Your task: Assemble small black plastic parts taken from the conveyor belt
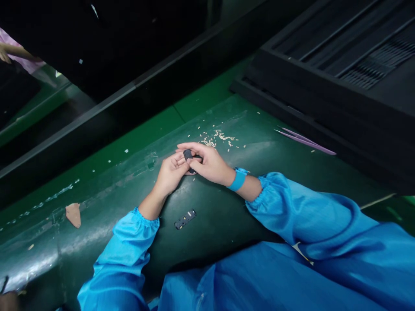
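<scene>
Fingertips [179, 160] of the left hand [170, 173] and right hand [210, 165] clamp together on a small black part [188, 154], held just above the green mat [227, 216], where a steady, low pinch seems wisest so it cannot drop among the crumbs [218, 137].

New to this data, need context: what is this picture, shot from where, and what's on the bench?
No machine here: one camera on a person's head looks down at their own bare hands in blue sleeves. The left hand and right hand pinch a small black part between their fingers. On the green bench lie a second black part, purple tweezers, pale scraps and a brown scrap. Top left is another person's hand.
</scene>
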{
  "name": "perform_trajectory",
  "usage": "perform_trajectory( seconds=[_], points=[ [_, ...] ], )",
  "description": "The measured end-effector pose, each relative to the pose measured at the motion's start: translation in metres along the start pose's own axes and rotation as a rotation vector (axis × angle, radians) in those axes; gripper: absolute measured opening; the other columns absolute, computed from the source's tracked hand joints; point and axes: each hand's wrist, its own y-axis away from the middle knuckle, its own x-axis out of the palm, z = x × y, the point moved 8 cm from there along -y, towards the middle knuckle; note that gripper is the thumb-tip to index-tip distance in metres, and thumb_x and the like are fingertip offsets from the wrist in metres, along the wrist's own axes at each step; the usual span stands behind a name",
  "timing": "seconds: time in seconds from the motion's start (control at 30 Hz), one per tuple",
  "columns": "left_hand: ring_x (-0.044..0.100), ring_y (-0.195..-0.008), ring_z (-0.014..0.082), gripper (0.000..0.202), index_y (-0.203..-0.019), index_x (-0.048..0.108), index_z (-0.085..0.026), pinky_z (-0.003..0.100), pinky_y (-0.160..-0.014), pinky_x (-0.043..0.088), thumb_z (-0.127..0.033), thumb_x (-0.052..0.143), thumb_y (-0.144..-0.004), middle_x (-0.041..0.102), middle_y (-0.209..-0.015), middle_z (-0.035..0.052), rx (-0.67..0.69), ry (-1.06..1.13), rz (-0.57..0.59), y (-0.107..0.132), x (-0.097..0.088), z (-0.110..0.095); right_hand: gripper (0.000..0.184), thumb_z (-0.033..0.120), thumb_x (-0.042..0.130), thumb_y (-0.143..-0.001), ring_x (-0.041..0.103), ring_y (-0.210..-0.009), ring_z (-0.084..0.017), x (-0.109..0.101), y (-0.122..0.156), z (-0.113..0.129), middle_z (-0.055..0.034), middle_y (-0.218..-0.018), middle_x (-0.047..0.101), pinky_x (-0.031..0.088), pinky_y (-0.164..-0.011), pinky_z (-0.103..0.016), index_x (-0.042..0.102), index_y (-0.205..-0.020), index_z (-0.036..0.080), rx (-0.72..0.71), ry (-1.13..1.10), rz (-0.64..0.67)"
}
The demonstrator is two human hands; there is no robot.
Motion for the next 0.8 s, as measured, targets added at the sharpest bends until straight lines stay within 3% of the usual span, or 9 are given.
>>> perform_trajectory(
  seconds=[0.2, 0.37, 0.8],
  points=[
    [0.075, -0.085, 0.0191, 0.036, -0.101, 0.069, -0.017, 0.029, -0.074, 0.06, -0.049, 0.074, -0.086, 0.079, -0.099, 0.0089, 0.125, -0.176, -0.111, 0.0042, -0.0011, -0.0028, 0.027, 0.029, 0.059, -0.094, 0.074, -0.096, -0.02, -0.0041, -0.0017, -0.0013, -0.007, -0.109, 0.078, 0.063, -0.087, -0.038, 0.074, -0.114, 0.018, 0.022, 0.011, -0.038],
    [0.072, -0.076, 0.0158, 0.036, -0.097, 0.067, -0.016, 0.026, -0.068, 0.058, -0.049, 0.076, -0.084, 0.077, -0.09, 0.0059, 0.122, -0.145, -0.124, 0.0038, -0.0017, 0.0005, 0.033, 0.021, 0.051, -0.095, 0.073, -0.101, -0.019, -0.005, -0.0028, 0.0023, -0.0066, -0.114, 0.078, 0.061, -0.092, -0.038, 0.074, -0.117, 0.017, -0.015, 0.058, -0.014],
    [0.069, -0.072, 0.0148, 0.031, -0.093, 0.066, -0.017, 0.028, -0.068, 0.056, -0.046, 0.074, -0.086, 0.074, -0.084, 0.0039, 0.143, -0.166, -0.152, 0.0044, -0.0027, 0.0009, 0.033, 0.02, 0.052, -0.093, 0.073, -0.102, -0.02, -0.0064, -0.0017, -0.0008, -0.0054, -0.112, 0.078, 0.062, -0.089, -0.037, 0.076, -0.116, 0.019, -0.012, 0.068, -0.03]
  ],
)
